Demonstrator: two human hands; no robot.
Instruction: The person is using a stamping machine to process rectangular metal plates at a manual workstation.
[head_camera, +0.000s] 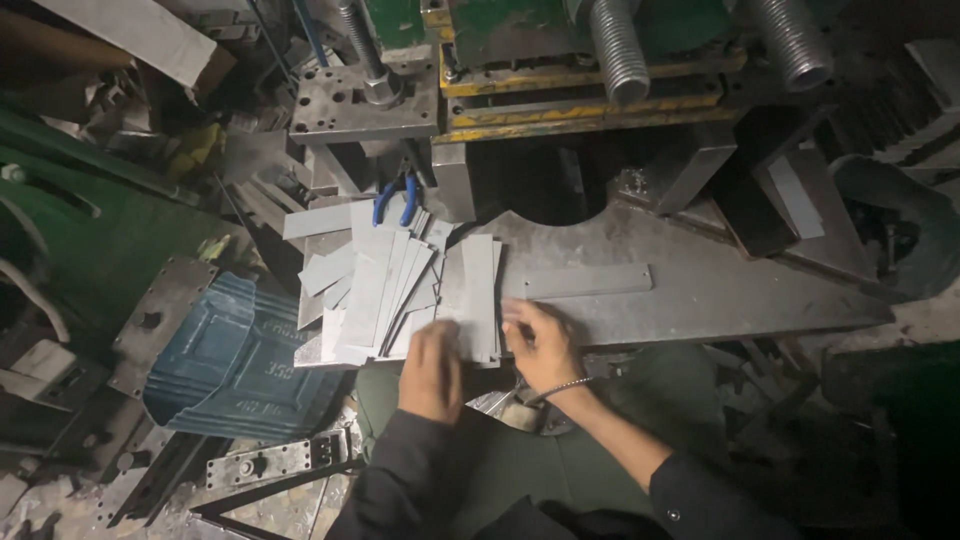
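A blue embossed panel lies at lower left, below the counter; its raised marks are not legible. A cardboard box sits at upper left. Grey metal strips lie fanned on the counter's left end — one strip lies apart, flat, to the right. Left hand rests on the stack's near edge, fingers curled over strips. Right hand touches the stack's right edge, fingers blurred — grip cannot be told. Blue-handled pliers lie behind the stack.
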